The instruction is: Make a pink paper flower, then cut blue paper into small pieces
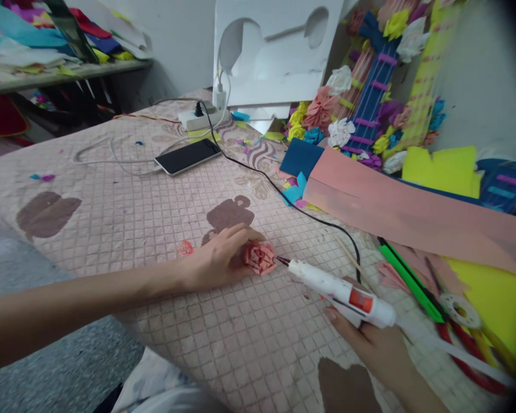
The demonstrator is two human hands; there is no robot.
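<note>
Quilted pink bedspread (pixel 124 229), phone (pixel 188 156); left hand (pixel 221 259) fingers clamped on foam flower (pixel 260 258); right hand (pixel 372 341) fingers round glue gun (pixel 341 292).

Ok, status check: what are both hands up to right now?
Left hand pinching pink flower on the quilted cover. Right hand gripping glue gun, nozzle at the flower's edge. Black cord behind, not in the way.

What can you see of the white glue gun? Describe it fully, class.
The glue gun is white and plastic-looking, with an orange-red label on its side and a dark pointed nozzle. It lies nearly level, low over the quilted cloth, nozzle aimed at the pink paper flower, tip at its edge. The right hand grips it from below; the left hand holds the flower.
</note>
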